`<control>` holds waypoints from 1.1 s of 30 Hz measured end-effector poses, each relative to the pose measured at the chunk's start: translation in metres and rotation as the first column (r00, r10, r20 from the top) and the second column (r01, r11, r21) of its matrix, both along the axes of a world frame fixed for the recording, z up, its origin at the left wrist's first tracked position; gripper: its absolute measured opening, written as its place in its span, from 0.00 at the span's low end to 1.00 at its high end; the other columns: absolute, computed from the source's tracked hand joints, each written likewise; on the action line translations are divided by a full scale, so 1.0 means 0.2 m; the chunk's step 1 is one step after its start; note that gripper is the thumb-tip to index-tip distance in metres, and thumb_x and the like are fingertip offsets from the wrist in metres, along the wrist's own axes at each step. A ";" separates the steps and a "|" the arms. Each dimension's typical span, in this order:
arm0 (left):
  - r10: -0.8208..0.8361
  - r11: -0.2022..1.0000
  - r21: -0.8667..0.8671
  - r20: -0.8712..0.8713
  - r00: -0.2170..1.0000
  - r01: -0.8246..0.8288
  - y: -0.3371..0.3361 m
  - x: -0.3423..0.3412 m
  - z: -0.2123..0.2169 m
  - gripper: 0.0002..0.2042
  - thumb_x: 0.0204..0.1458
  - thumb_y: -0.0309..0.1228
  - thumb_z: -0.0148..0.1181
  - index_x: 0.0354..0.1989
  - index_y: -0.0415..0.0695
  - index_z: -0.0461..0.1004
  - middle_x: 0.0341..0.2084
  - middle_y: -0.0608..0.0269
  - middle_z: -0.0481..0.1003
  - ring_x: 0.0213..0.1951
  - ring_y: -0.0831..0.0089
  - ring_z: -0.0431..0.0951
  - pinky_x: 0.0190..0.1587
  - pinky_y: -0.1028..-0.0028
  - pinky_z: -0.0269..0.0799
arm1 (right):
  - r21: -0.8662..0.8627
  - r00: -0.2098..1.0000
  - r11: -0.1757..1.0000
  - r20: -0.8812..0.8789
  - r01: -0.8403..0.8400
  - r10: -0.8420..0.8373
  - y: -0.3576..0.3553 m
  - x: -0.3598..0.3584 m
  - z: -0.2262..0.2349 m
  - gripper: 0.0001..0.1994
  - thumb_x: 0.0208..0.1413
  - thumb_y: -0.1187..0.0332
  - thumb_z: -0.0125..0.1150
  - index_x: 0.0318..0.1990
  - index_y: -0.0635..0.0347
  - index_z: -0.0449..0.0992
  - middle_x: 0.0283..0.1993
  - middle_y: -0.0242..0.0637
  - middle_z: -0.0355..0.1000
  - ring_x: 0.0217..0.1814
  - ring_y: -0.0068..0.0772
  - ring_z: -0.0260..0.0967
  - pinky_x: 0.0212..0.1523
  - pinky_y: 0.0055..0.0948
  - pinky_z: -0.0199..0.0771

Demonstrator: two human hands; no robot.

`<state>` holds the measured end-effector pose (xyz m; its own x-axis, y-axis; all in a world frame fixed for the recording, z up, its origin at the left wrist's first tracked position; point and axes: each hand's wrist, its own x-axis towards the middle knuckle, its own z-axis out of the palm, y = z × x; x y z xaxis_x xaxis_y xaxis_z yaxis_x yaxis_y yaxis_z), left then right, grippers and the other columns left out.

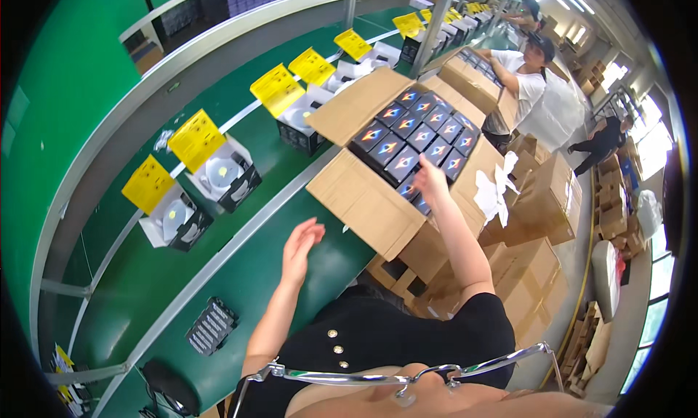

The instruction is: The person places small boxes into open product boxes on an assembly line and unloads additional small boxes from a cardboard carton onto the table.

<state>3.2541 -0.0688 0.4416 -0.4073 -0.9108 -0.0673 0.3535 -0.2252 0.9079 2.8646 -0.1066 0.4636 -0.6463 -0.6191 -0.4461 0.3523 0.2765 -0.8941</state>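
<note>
Right hand (432,184) partly hides black boxes (421,137); grip unclear.

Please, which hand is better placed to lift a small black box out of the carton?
Probably the right: the right hand is at the small black boxes, while the left hand is outside the open carton.

Matt cardboard carton (361,203), smooth black boxes (422,137), glossy green tabletop (254,272)
</note>
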 end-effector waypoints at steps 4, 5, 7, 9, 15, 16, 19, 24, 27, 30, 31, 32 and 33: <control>-0.038 0.878 -0.434 0.359 0.933 0.203 -0.42 -0.49 0.08 0.23 0.59 0.36 0.58 0.59 0.35 0.68 0.56 0.47 0.69 0.60 0.56 0.69 0.63 0.65 0.62 | 0.052 0.909 0.970 0.364 -0.237 0.202 -0.02 -0.01 -0.11 0.58 0.48 0.45 0.71 0.72 0.72 0.39 0.75 0.57 0.41 0.77 0.58 0.38 0.73 0.52 0.43; 0.037 0.808 -0.544 0.427 0.903 0.224 -0.52 -0.63 0.11 0.24 0.57 0.36 0.59 0.58 0.34 0.68 0.58 0.45 0.67 0.61 0.53 0.67 0.64 0.64 0.61 | 0.089 0.917 0.966 0.346 -0.241 0.197 -0.06 -0.01 -0.12 0.57 0.47 0.45 0.71 0.71 0.72 0.42 0.74 0.56 0.43 0.77 0.57 0.39 0.73 0.51 0.44; 0.198 0.700 -0.663 0.537 0.820 0.265 -0.66 -0.86 0.14 0.27 0.54 0.38 0.61 0.58 0.34 0.69 0.60 0.42 0.65 0.62 0.50 0.65 0.64 0.61 0.60 | 0.099 0.910 0.951 0.336 -0.293 0.245 -0.11 -0.05 -0.15 0.54 0.46 0.45 0.73 0.70 0.71 0.49 0.72 0.55 0.49 0.76 0.56 0.41 0.72 0.51 0.46; 0.277 0.703 -0.656 0.608 0.744 0.274 -0.78 -0.99 0.13 0.28 0.52 0.40 0.62 0.58 0.34 0.69 0.60 0.41 0.64 0.62 0.46 0.64 0.65 0.58 0.59 | 0.114 0.932 0.950 0.259 -0.290 0.253 -0.14 -0.03 -0.14 0.37 0.48 0.48 0.72 0.58 0.66 0.67 0.59 0.45 0.64 0.59 0.44 0.60 0.57 0.43 0.61; 0.312 0.672 -0.559 0.808 0.499 0.485 -0.96 -1.15 0.05 0.28 0.53 0.44 0.62 0.59 0.40 0.70 0.60 0.41 0.65 0.63 0.47 0.62 0.65 0.57 0.59 | -0.025 0.878 0.996 0.470 -0.082 0.085 -0.15 0.02 -0.02 0.19 0.50 0.59 0.73 0.46 0.59 0.77 0.45 0.40 0.77 0.50 0.40 0.72 0.54 0.41 0.65; 0.312 0.667 -0.559 0.810 0.497 0.492 -0.96 -1.18 0.04 0.28 0.53 0.44 0.62 0.59 0.40 0.70 0.60 0.41 0.65 0.63 0.47 0.62 0.65 0.57 0.59 | -0.029 0.876 0.997 0.475 -0.076 0.081 -0.15 -0.01 -0.03 0.19 0.50 0.59 0.73 0.46 0.59 0.77 0.45 0.40 0.77 0.50 0.40 0.72 0.54 0.41 0.65; 0.391 0.641 -0.558 0.828 0.402 0.527 -0.96 -1.22 0.01 0.27 0.53 0.47 0.61 0.56 0.40 0.73 0.58 0.38 0.67 0.61 0.45 0.64 0.64 0.56 0.60 | 0.012 0.881 0.921 0.295 -0.390 0.369 -0.14 -0.04 -0.03 0.20 0.50 0.59 0.73 0.46 0.60 0.77 0.48 0.41 0.76 0.52 0.45 0.73 0.54 0.46 0.69; 0.387 0.662 -0.573 0.813 0.435 0.482 -0.97 -1.23 -0.01 0.24 0.51 0.44 0.63 0.52 0.41 0.75 0.54 0.41 0.69 0.58 0.46 0.67 0.61 0.55 0.63 | -0.126 0.805 0.942 0.490 -0.312 0.333 -0.17 -0.06 -0.01 0.27 0.54 0.55 0.68 0.56 0.63 0.71 0.55 0.47 0.72 0.59 0.42 0.67 0.64 0.44 0.58; 0.357 0.674 -0.569 0.809 0.467 0.470 -0.99 -1.25 0.01 0.21 0.49 0.41 0.65 0.49 0.43 0.76 0.50 0.45 0.71 0.57 0.49 0.68 0.59 0.54 0.64 | 0.106 0.866 0.963 0.470 -0.249 0.172 -0.16 -0.11 -0.07 0.32 0.53 0.53 0.68 0.60 0.65 0.67 0.63 0.54 0.65 0.67 0.49 0.60 0.68 0.47 0.53; 0.339 0.703 -0.549 0.817 0.466 0.451 -1.01 -1.18 -0.01 0.19 0.48 0.38 0.66 0.49 0.44 0.77 0.50 0.47 0.71 0.57 0.50 0.68 0.59 0.55 0.64 | 0.123 0.877 0.889 0.268 -0.442 0.399 -0.13 -0.02 0.02 0.24 0.53 0.56 0.69 0.54 0.57 0.73 0.53 0.40 0.73 0.53 0.42 0.69 0.60 0.47 0.59; 0.368 0.701 -0.565 0.809 0.459 0.435 -1.02 -1.15 -0.02 0.20 0.48 0.38 0.66 0.49 0.44 0.77 0.51 0.47 0.71 0.58 0.50 0.67 0.59 0.55 0.64 | -0.006 0.837 0.870 0.266 -0.494 0.477 -0.13 0.02 0.06 0.22 0.56 0.59 0.66 0.54 0.58 0.72 0.55 0.40 0.73 0.55 0.41 0.68 0.60 0.48 0.59; 0.386 0.689 -0.583 0.798 0.462 0.431 -1.00 -1.17 -0.01 0.20 0.48 0.38 0.66 0.49 0.45 0.77 0.52 0.47 0.71 0.58 0.50 0.67 0.60 0.55 0.63 | -0.005 0.844 0.876 0.265 -0.483 0.467 -0.12 0.00 0.05 0.22 0.56 0.59 0.66 0.54 0.58 0.72 0.55 0.40 0.73 0.55 0.41 0.68 0.60 0.48 0.59; 0.381 0.685 -0.583 0.798 0.467 0.438 -0.97 -1.19 -0.01 0.20 0.48 0.38 0.66 0.49 0.45 0.77 0.52 0.47 0.71 0.58 0.50 0.67 0.60 0.55 0.63 | -0.053 0.835 0.914 0.388 -0.403 0.390 -0.12 -0.01 0.03 0.21 0.57 0.60 0.66 0.54 0.59 0.72 0.55 0.40 0.73 0.56 0.40 0.68 0.60 0.48 0.58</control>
